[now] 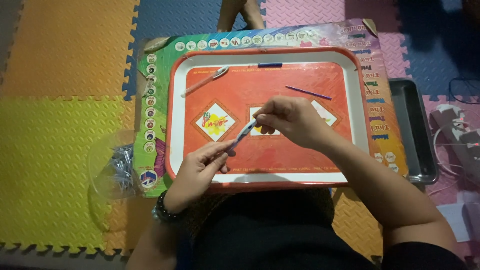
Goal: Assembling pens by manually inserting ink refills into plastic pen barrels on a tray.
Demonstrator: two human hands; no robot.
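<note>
From the head camera I look straight down at my two hands over a red tray (200,165) with a white rim. Both hands share one pen (243,133): a slim barrel, pale with dark bluish bands, lying on a slant from lower left to upper right just above the tray's middle. My left hand (200,170) pinches the lower end between thumb and fingertips, and a dark beaded bracelet (162,210) circles that wrist. My right hand (292,120) closes its fingertips on the upper end, knuckles turned up toward me. I cannot tell whether the barrel is whole or in two parts where the hands meet it.

On the tray's floor I see three loose pieces, all well apart from my hands: a second pen (205,80) with a clear reddish barrel lying slantwise near the upper left corner, a thin purple refill (308,93) toward the upper right, and a short dark blue cap-like piece (270,65) resting against the far rim.

The tray sits on a colourful printed sheet (380,100). To the left, on the yellow foam mat (50,165), a clear round container (107,167) holds a heap of small greyish parts, too small to identify. To the right, a dark metal tray (415,130) lies beside the sheet.
</note>
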